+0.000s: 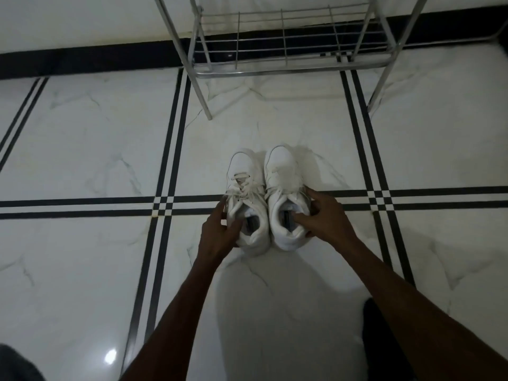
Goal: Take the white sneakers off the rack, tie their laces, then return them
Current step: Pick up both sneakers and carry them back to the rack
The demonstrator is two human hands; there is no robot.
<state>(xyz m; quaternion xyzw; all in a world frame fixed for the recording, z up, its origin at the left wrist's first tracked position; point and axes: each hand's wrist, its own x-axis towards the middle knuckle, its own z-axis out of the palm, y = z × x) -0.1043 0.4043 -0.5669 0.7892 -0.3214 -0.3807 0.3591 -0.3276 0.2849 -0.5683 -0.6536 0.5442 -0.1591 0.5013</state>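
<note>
The pair of white leather low-top sneakers stood side by side on the white marble-patterned floor tiles [82, 138], toes pointing toward the rack, heels toward the person. The left white sneaker [246, 199] showed its flat white laces [243, 189] lying loose and crossed over the tongue; whether any bow was tied could not be told. The right white sneaker [286, 196] had its laces partly hidden. The left hand [220, 232] curled around the left shoe's collar, thumb at the opening and fingers on the outer side. The right hand [324, 218] clasped the right shoe the same way, one finger hooked into the opening. Beyond them, well apart, stood the silver wire metal shoe rack [286, 50], its lower shelf bare, against the black skirting strip [82, 56].

The shoes appeared to be off the rack and set down, so tying seemed the step in hand. The next move would likely call for releasing the collars and pinching the lace ends of one shoe.
</note>
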